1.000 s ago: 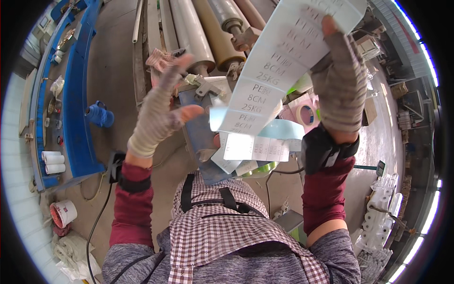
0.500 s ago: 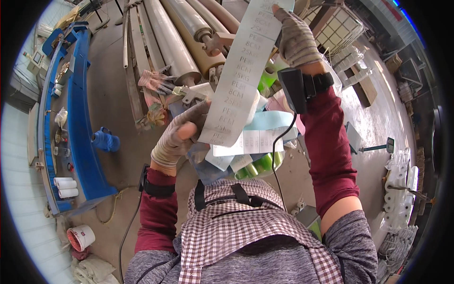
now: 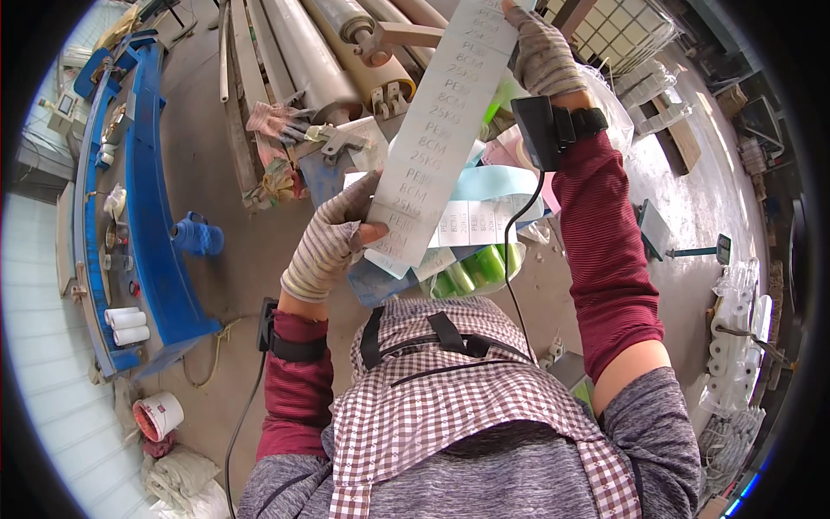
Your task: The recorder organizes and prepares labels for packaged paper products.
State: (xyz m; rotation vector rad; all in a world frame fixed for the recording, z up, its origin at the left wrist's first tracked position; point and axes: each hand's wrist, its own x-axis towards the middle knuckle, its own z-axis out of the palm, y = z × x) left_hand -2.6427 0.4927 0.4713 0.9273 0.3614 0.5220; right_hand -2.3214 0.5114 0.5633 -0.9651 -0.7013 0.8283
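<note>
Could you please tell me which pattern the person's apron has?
The apron has a small brown-and-white check; it shows best in the head view.

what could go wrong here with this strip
The long printed strip is held by the left hand low and the right hand high, so it might crease or tear if they pull apart. The black cable hangs from the right wrist and could snag on the nearby green rolls. In this view, the strip's lower end overlaps other printed strips, so they could get mixed.
</note>
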